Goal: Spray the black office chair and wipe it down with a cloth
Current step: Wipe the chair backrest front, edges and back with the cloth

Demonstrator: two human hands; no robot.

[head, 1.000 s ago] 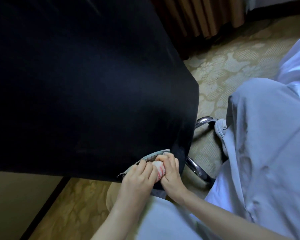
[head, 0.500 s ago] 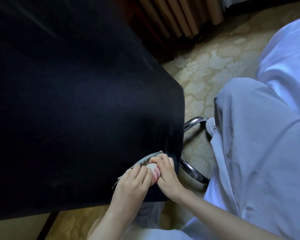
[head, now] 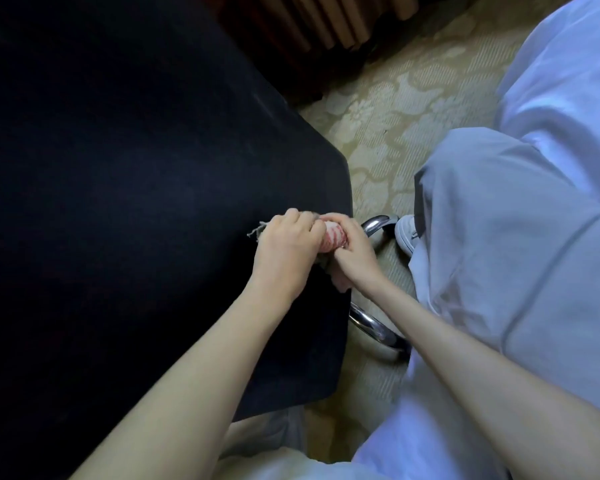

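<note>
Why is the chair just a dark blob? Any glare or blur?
Head view: the black fabric office chair is underexposed, nearly featureless; the pale grey trousers at right catch most light; glare glints on the chrome chair leg; the left hand, right hand and red-and-white striped cloth look sharp.

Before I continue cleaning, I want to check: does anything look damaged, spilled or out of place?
Nothing spilled or askew. Only the cloth has a frayed grey edge, beside the left hand, on the black chair.
</note>
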